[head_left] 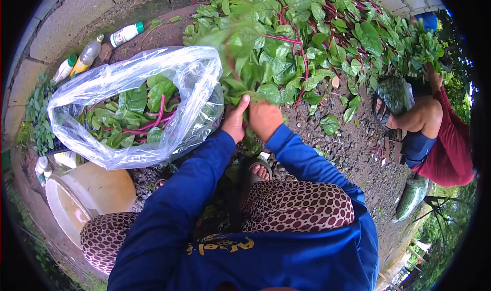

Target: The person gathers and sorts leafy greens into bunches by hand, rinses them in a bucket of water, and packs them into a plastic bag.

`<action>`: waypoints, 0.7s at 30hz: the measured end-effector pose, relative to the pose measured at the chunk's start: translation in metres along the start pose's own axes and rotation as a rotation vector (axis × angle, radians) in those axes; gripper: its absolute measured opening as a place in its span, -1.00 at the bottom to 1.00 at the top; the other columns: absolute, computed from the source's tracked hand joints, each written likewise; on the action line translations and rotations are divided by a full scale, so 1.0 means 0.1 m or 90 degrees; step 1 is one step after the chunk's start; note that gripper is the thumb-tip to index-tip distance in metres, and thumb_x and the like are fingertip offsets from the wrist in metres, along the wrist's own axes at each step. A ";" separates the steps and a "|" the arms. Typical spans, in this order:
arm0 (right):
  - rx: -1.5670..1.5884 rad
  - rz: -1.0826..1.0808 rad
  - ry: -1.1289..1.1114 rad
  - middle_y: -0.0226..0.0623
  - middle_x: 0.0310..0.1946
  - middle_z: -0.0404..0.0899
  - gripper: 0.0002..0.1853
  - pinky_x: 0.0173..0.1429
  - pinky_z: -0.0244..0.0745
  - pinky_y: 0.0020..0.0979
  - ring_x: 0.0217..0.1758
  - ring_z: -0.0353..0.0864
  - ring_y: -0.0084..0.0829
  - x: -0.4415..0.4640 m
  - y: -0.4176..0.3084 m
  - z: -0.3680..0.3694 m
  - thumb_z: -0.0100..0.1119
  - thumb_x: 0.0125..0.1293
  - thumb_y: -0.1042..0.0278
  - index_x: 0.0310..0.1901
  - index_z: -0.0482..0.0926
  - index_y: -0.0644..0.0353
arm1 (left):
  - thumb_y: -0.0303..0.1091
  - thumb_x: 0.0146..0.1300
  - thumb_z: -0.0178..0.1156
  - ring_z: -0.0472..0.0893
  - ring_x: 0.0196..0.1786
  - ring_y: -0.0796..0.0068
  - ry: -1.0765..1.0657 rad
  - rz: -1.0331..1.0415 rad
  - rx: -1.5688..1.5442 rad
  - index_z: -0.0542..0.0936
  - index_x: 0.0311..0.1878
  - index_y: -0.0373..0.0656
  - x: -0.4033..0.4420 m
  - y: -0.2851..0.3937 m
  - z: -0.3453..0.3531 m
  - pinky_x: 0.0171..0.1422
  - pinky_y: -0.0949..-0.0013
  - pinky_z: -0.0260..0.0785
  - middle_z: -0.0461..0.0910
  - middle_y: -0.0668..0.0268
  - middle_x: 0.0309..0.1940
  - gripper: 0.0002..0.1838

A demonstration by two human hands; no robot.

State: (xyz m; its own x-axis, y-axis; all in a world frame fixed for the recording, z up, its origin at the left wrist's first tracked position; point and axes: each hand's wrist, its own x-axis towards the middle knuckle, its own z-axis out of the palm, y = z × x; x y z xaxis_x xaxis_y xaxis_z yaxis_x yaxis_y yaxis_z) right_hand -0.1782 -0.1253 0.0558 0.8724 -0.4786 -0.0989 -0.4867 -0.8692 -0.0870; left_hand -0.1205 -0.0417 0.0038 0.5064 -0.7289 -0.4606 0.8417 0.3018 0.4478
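Note:
My left hand [236, 121] is closed around a bunch of Malabar spinach [236, 86], its thumb pointing up along the stems. Right beside it, my right hand [265, 119] is closed on the lower part of the same bunch; motion blurs its fingers. The upper leaves of the bunch are smeared too. A big heap of Malabar spinach [317, 40] with red stems lies on the ground just beyond both hands. To the left of my left hand stands a wide-mouthed clear plastic bag [197, 68], partly filled with leaves and red stems [134, 109].
A dirty white bucket [110, 188] lies tipped at lower left. Several bottles, one with a green cap [127, 34], rest along the block wall [76, 25]. At right, another person [447, 142] in a red top holds greens near a filled bag [393, 94]; another packed bag [411, 199] lies behind.

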 end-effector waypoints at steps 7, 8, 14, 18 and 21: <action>-0.044 -0.217 -0.161 -0.16 -0.44 0.59 -0.83 -0.23 0.53 -0.24 -0.36 0.62 -0.24 0.38 0.24 -0.96 0.08 0.13 0.25 -0.35 0.57 0.14 | -0.20 0.15 0.23 0.53 -0.05 0.40 0.023 -0.118 -0.075 0.45 0.05 -0.08 0.03 0.02 -0.03 0.05 0.24 0.39 0.54 0.33 -0.08 -0.59; -0.116 -0.169 -0.088 -0.18 -0.44 0.59 -0.87 -0.21 0.53 -0.24 -0.37 0.61 -0.24 0.61 0.35 -1.05 0.08 0.11 0.29 -0.37 0.58 0.10 | -0.15 0.15 0.22 0.53 -0.04 0.39 0.030 -0.113 -0.062 0.46 0.04 -0.09 0.04 0.01 -0.02 0.07 0.22 0.39 0.54 0.32 -0.08 -0.58; -0.286 -0.190 0.199 -0.31 -0.41 0.61 -0.84 -0.16 0.50 -0.30 -0.23 0.57 -0.28 1.53 1.20 -0.60 0.05 0.13 0.33 -0.25 0.56 0.04 | -0.12 0.16 0.22 0.52 -0.06 0.42 0.051 -0.086 -0.023 0.47 0.01 -0.08 0.00 0.05 0.11 0.06 0.24 0.38 0.55 0.34 -0.11 -0.59; -0.065 -0.150 0.157 -0.27 -0.48 0.58 -0.82 -0.32 0.50 -0.24 -0.36 0.57 -0.27 0.87 0.71 -0.86 0.17 0.06 0.26 -0.29 0.55 0.06 | -0.09 0.15 0.25 0.53 -0.20 0.47 0.023 0.009 -0.003 0.48 -0.03 -0.07 0.17 -0.10 -0.01 -0.06 0.31 0.39 0.56 0.39 -0.20 -0.61; 0.060 -0.138 0.143 -0.19 -0.50 0.52 -0.84 -0.36 0.47 -0.22 -0.41 0.55 -0.19 0.26 0.35 -0.38 0.19 0.03 0.28 -0.39 0.49 0.13 | -0.25 0.11 0.30 0.49 -0.04 0.51 0.032 -0.038 -0.096 0.44 0.08 -0.08 0.22 -0.09 0.04 0.05 0.37 0.34 0.52 0.37 -0.06 -0.55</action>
State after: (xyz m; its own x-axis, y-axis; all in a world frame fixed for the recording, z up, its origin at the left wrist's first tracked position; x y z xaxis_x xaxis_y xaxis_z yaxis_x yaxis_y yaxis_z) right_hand -0.1711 -0.1728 0.0881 0.9391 -0.3077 0.1530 -0.2809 -0.9439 -0.1739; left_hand -0.1179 -0.0630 -0.0073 0.4609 -0.7178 -0.5219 0.8869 0.3508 0.3007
